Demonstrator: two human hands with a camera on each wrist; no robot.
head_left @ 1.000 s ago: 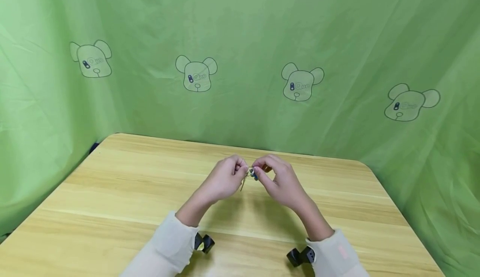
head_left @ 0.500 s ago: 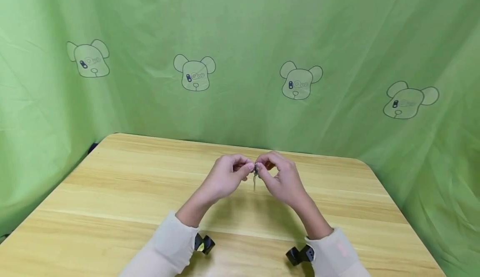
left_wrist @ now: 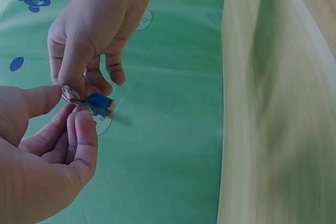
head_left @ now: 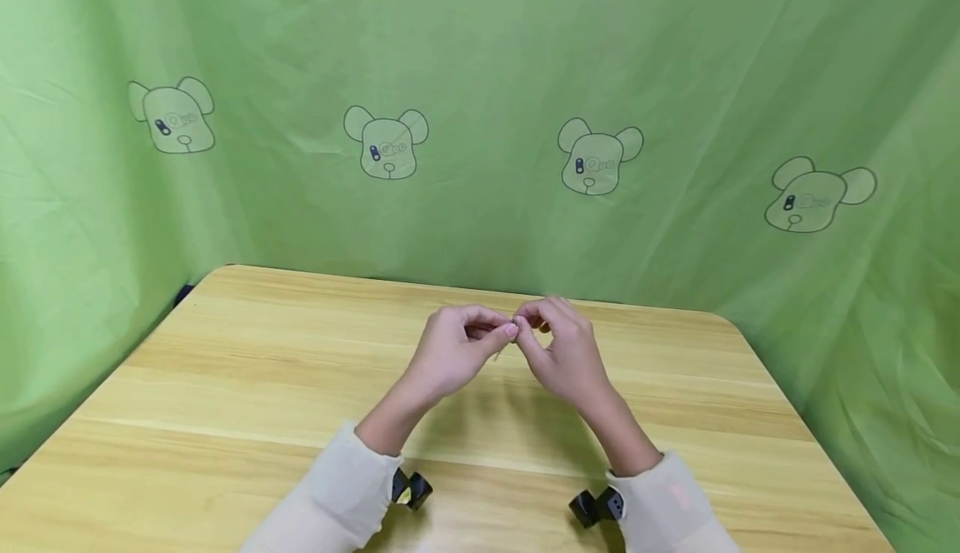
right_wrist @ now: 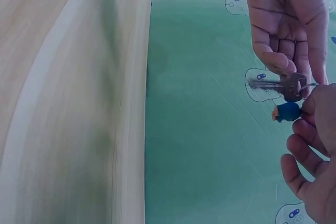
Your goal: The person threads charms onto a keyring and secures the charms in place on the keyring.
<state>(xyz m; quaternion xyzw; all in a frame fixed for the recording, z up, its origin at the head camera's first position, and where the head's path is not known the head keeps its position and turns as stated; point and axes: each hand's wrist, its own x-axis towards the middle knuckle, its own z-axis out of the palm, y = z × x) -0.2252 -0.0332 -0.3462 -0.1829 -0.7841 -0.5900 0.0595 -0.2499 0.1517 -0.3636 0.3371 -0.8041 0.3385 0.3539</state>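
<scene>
the person's left hand [head_left: 453, 351] and right hand [head_left: 567, 359] meet fingertip to fingertip above the pale wood-grain surface [head_left: 225, 386], both pinching a thin silver metal ring [left_wrist: 76, 96] between thumb and fingers. from the ring hangs a dark metal key [right_wrist: 287, 86], its broad head close to the fingertips and its narrow shaft, blurred in the right wrist view, pointing down toward the surface. just beside the key head hangs a small blue charm with an orange end [right_wrist: 288, 112], next to the right hand's fingers. the head view hides most of this bunch behind the fingers.

pale long sleeves [head_left: 347, 480] cover the forearms, and a black wrist device [head_left: 411, 490] sticks out at each cuff. behind the surface hangs a green cloth curtain [head_left: 480, 45] printed with outlined animal heads with round ears.
</scene>
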